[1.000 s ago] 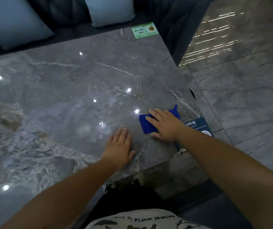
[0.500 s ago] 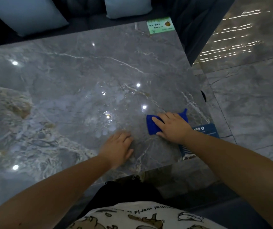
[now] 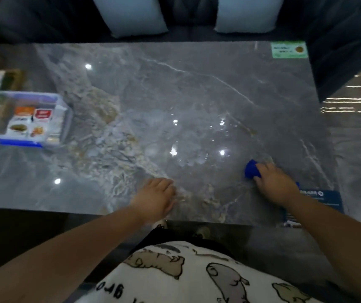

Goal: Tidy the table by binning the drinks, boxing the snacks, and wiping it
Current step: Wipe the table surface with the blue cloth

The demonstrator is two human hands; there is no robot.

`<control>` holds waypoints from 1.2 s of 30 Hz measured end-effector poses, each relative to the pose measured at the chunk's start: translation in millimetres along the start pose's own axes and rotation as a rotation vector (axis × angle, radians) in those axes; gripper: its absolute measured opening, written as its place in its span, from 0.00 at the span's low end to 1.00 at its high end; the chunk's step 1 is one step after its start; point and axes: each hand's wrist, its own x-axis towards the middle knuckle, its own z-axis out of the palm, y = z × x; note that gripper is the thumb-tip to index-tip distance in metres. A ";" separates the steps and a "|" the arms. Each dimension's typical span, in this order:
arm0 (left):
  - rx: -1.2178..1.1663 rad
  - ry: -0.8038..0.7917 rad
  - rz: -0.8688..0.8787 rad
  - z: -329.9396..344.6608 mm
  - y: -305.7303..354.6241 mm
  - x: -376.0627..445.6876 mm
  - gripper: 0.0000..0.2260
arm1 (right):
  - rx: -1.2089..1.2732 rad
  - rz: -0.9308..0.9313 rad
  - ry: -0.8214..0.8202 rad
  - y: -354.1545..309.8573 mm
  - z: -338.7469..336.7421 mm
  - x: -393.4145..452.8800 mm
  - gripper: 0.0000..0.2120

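Observation:
A glossy grey marble table [image 3: 197, 95] fills the view. My right hand [image 3: 273, 182] presses a blue cloth [image 3: 251, 169] onto the table near its front right corner; only the cloth's left end shows past my fingers. My left hand [image 3: 155, 197] lies flat on the table near the front edge, holding nothing. At the far left stands a clear plastic box [image 3: 63, 119] with a blue base, with snack packets [image 3: 29, 121] inside it.
A green sticker [image 3: 288, 49] marks the back right corner and a dark blue label [image 3: 315, 202] the front right corner. A dark sofa with two pale cushions [image 3: 131, 14] runs behind the table. Shiny tiled floor [image 3: 358, 127] lies to the right.
The view has swung left and pulled back, bringing the snack box into sight. My right hand has bunched the blue cloth, which earlier lay flatter under the fingers. My left hand stays flat on the table.

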 end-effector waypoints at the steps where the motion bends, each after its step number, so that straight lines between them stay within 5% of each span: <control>1: -0.005 -0.007 -0.039 1.3 -10.4 -13.1 0.16 | 0.012 -0.018 0.005 -4.9 -2.1 0.1 0.19; 11: -0.151 0.029 -0.544 19.6 -118.8 -105.1 0.17 | 0.282 -0.181 -0.049 -157.4 -16.0 32.5 0.15; 19: -0.216 0.075 -0.769 28.1 -212.0 -138.3 0.15 | 0.282 -0.385 -0.104 -307.1 -17.3 94.0 0.12; 36: -0.160 0.428 -0.951 74.7 -279.7 -153.1 0.18 | 0.174 -0.478 0.340 -474.9 -43.2 286.4 0.21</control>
